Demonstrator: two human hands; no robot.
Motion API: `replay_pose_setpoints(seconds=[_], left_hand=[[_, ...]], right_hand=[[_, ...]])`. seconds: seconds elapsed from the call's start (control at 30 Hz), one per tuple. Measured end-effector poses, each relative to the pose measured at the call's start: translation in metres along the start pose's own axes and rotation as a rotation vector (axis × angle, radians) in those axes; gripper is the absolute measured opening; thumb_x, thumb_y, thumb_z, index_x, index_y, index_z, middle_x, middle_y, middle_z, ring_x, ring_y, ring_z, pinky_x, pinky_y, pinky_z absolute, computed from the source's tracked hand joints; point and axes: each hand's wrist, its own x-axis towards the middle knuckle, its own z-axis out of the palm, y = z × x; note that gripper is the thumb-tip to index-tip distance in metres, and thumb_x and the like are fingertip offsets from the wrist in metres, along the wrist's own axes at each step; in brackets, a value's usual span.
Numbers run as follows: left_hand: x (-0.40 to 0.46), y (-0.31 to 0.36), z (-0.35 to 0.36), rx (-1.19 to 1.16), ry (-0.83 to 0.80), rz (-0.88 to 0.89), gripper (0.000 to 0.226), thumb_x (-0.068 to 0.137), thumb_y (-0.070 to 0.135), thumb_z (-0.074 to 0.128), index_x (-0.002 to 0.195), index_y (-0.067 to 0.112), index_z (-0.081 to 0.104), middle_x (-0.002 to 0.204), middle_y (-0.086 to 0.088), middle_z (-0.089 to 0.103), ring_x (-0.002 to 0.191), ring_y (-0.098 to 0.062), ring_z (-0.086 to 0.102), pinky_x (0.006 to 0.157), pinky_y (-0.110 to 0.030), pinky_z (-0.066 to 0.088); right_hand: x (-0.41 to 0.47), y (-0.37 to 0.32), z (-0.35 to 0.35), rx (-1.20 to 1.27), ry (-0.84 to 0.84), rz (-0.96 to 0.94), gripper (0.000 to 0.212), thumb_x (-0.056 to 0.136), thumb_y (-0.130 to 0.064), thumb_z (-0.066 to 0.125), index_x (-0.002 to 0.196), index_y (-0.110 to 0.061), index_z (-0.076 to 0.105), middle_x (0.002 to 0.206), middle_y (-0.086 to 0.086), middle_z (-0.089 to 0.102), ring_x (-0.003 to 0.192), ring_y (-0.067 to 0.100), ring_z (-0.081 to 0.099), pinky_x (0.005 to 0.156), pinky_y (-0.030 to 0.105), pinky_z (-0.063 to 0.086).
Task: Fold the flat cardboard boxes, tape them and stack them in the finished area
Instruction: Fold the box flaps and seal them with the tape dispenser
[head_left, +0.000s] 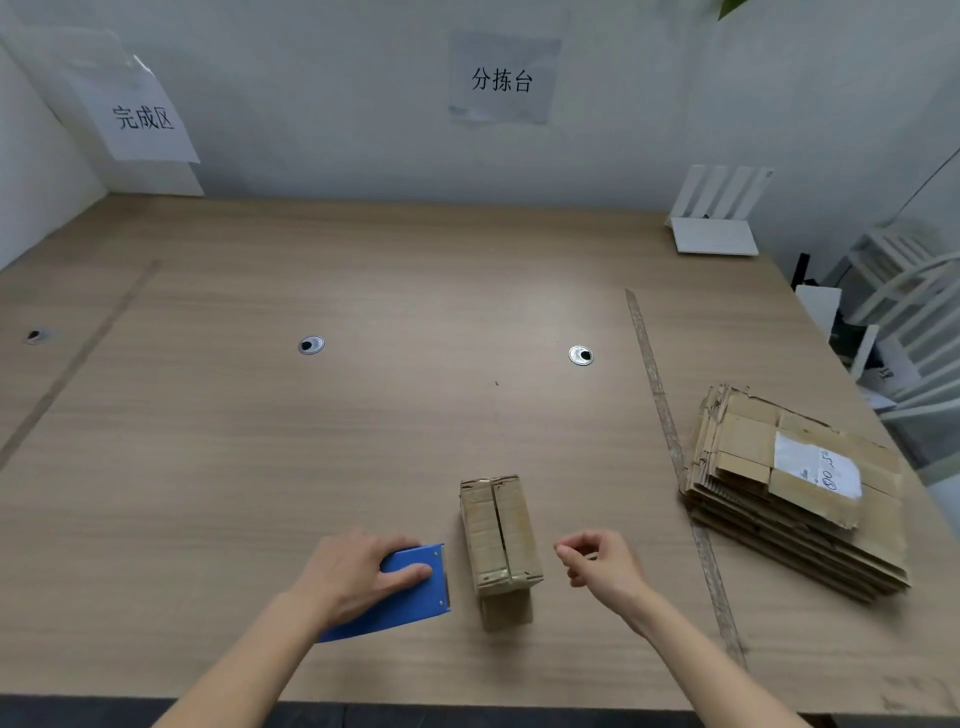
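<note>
Head view
Signs: paper sheet (143, 117) reading 完成区, far left of the folded box; second sheet (503, 79) reading 分拣台, on the wall straight beyond it
Folded box (500, 532): small brown corrugated carton standing on the wood-grain table (363, 415); top flaps meeting at a centre seam
Flat stack (795, 488): worn flattened cardboard, right of the box; white label with illegible scribbles on top
Left hand (358, 569): gripping a blue tape dispenser (405, 592), just left of the box
Right hand (602, 564): just right of the box; loosely curled, holding nothing
</note>
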Motion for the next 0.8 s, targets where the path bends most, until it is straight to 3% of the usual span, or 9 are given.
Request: replay_pose_setpoints(seconds=[0.1, 0.27, 0.33, 0.4, 0.5, 0.53, 0.6, 0.67, 0.8], left_hand=[[0.004, 0.001, 0.008, 0.005, -0.002, 0.007, 0.045, 0.089, 0.074, 0.04, 0.123, 0.05, 0.058, 0.109, 0.021, 0.069, 0.091, -0.006, 0.062, 0.075, -0.028, 0.047], [0.011, 0.011, 0.029, 0.028, 0.037, -0.037, 0.043, 0.092, 0.072, 0.036, 0.12, 0.048, 0.058, 0.101, 0.018, 0.069, 0.078, -0.007, 0.056, 0.06, -0.025, 0.037], [0.013, 0.014, 0.033, 0.037, 0.042, -0.044, 0.043, 0.092, 0.072, 0.035, 0.118, 0.047, 0.058, 0.098, 0.017, 0.068, 0.074, -0.007, 0.054, 0.057, -0.024, 0.034], [0.013, 0.014, 0.035, 0.047, 0.035, -0.043, 0.043, 0.092, 0.072, 0.035, 0.113, 0.044, 0.06, 0.093, 0.016, 0.066, 0.071, -0.007, 0.054, 0.056, -0.023, 0.032], [0.014, 0.01, 0.04, 0.046, 0.042, -0.058, 0.048, 0.09, 0.075, 0.032, 0.115, 0.044, 0.06, 0.091, 0.015, 0.066, 0.074, -0.008, 0.058, 0.059, -0.025, 0.038], [0.015, 0.009, 0.041, 0.045, 0.046, -0.061, 0.051, 0.089, 0.076, 0.03, 0.116, 0.045, 0.06, 0.092, 0.015, 0.067, 0.075, -0.008, 0.059, 0.062, -0.026, 0.041], [0.017, 0.007, 0.045, 0.045, 0.05, -0.066, 0.059, 0.084, 0.081, 0.025, 0.117, 0.047, 0.059, 0.093, 0.015, 0.069, 0.077, -0.008, 0.061, 0.066, -0.028, 0.046], [0.019, 0.007, 0.048, 0.036, 0.066, -0.077, 0.065, 0.079, 0.083, 0.021, 0.119, 0.049, 0.058, 0.096, 0.016, 0.07, 0.08, -0.008, 0.063, 0.068, -0.029, 0.047], [0.018, 0.003, 0.042, 0.059, 0.078, -0.067, 0.059, 0.083, 0.08, 0.025, 0.122, 0.049, 0.057, 0.098, 0.015, 0.07, 0.079, -0.009, 0.062, 0.062, -0.029, 0.042]], right_hand=[[0.003, 0.006, 0.007, -0.052, 0.004, 0.016, 0.006, 0.089, -0.014, 0.074, 0.084, -0.016, 0.077, 0.072, 0.001, 0.071, 0.059, 0.011, 0.065, 0.062, 0.031, 0.06], [0.003, 0.006, 0.033, -0.113, 0.068, 0.039, 0.004, 0.09, -0.023, 0.073, 0.089, -0.026, 0.076, 0.076, -0.008, 0.073, 0.062, 0.013, 0.071, 0.067, 0.025, 0.058], [0.004, 0.004, 0.042, -0.132, 0.062, 0.06, 0.037, 0.086, -0.025, 0.075, 0.122, -0.023, 0.071, 0.092, -0.005, 0.074, 0.083, 0.018, 0.072, 0.085, 0.03, 0.056], [0.002, -0.002, 0.044, -0.192, 0.099, 0.039, 0.067, 0.085, -0.025, 0.076, 0.147, -0.024, 0.049, 0.122, -0.002, 0.068, 0.103, 0.02, 0.066, 0.095, 0.03, 0.047], [-0.013, -0.029, 0.049, -0.222, 0.309, -0.177, 0.041, 0.099, -0.025, 0.058, 0.14, -0.024, 0.053, 0.134, -0.001, 0.062, 0.103, 0.011, 0.062, 0.091, 0.026, 0.047], [-0.016, -0.037, 0.056, -0.252, 0.297, -0.235, 0.042, 0.101, -0.032, 0.055, 0.142, -0.024, 0.05, 0.137, -0.001, 0.06, 0.11, 0.011, 0.061, 0.094, 0.026, 0.047], [-0.023, -0.048, 0.075, -0.37, 0.114, -0.226, 0.075, 0.094, -0.055, 0.056, 0.156, -0.02, 0.029, 0.154, -0.002, 0.042, 0.134, 0.015, 0.048, 0.106, 0.031, 0.043], [-0.029, -0.049, 0.091, -0.473, -0.036, -0.131, 0.111, 0.082, -0.066, 0.061, 0.161, -0.021, -0.003, 0.159, -0.002, 0.027, 0.142, 0.019, 0.037, 0.105, 0.036, 0.043], [-0.031, -0.049, 0.097, -0.535, -0.018, -0.091, 0.124, 0.077, -0.067, 0.064, 0.157, -0.026, -0.02, 0.152, 0.002, 0.03, 0.134, 0.024, 0.045, 0.095, 0.04, 0.049]])
